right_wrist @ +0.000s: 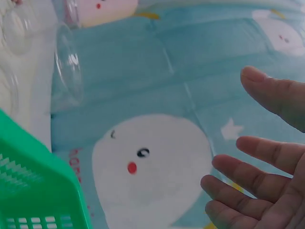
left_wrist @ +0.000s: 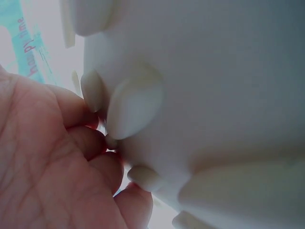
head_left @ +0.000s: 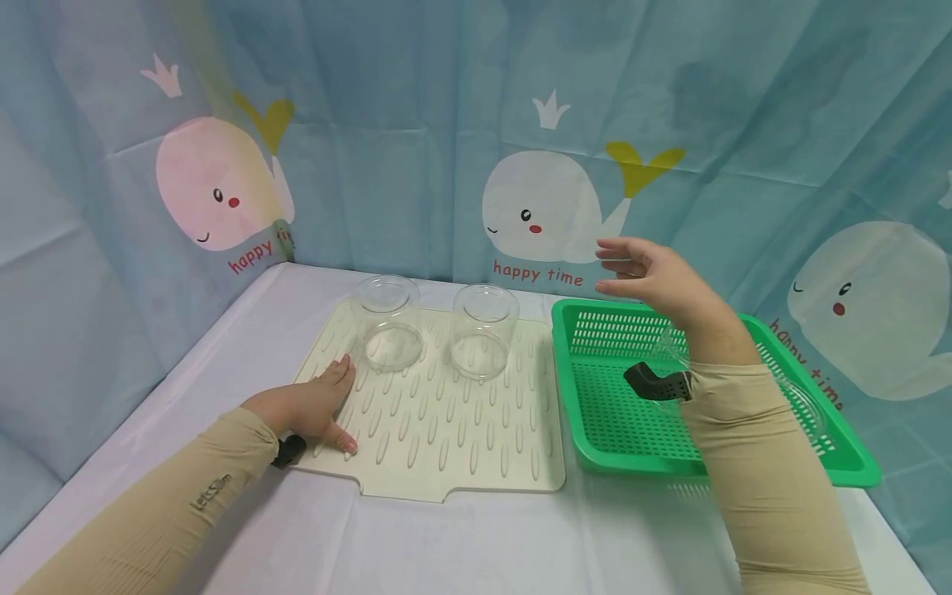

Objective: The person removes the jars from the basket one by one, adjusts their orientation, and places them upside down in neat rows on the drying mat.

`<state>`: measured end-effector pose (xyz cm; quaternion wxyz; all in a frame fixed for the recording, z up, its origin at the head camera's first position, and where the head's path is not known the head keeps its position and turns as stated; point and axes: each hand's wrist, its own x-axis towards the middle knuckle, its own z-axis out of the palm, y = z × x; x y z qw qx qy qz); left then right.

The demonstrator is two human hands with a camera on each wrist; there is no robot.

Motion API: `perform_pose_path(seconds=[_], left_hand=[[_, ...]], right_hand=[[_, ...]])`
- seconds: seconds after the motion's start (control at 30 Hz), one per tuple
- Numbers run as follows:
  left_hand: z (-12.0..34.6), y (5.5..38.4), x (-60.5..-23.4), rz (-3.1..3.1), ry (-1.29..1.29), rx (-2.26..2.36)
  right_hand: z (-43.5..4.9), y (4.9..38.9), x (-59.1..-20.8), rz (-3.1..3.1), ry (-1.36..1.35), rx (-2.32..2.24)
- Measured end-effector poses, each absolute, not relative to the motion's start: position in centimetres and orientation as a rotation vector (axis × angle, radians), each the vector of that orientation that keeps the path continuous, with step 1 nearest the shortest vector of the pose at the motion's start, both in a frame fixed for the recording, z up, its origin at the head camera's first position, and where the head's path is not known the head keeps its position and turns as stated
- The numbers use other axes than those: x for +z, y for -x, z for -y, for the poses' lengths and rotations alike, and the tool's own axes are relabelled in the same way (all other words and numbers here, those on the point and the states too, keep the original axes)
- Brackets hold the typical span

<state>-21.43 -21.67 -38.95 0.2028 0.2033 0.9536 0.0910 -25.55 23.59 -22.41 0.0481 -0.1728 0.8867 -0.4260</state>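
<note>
My left hand [head_left: 312, 406] rests on the left part of a cream draining mat [head_left: 416, 450], thumb apart from its straight fingers. In the left wrist view its fingertips touch the ridged mat [left_wrist: 238, 95] up close. Two clear cups [head_left: 388, 326] [head_left: 483, 330] stand side by side at the back of the mat; I cannot tell which end is up. My right hand [head_left: 654, 277] is raised above the back rim of a green basket [head_left: 567, 405]. In the right wrist view its fingers [right_wrist: 243, 179] are spread, with nothing between them.
Inside the basket, to the right, lies clear curved ware [head_left: 811, 405], partly hidden by the right sleeve [head_left: 759, 471]. A white cloth [head_left: 521, 545] covers the table. Behind hangs a blue curtain [head_left: 387, 198] with whale prints.
</note>
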Motion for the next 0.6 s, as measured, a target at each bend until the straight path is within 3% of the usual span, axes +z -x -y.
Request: perform_pose_path(seconds=[0.6], left_hand=[[21.8, 21.5, -39.3, -2.656, -0.569, 0.265]], right_hand=[[-33.1, 23.4, -24.7, -2.854, 0.229, -1.098]])
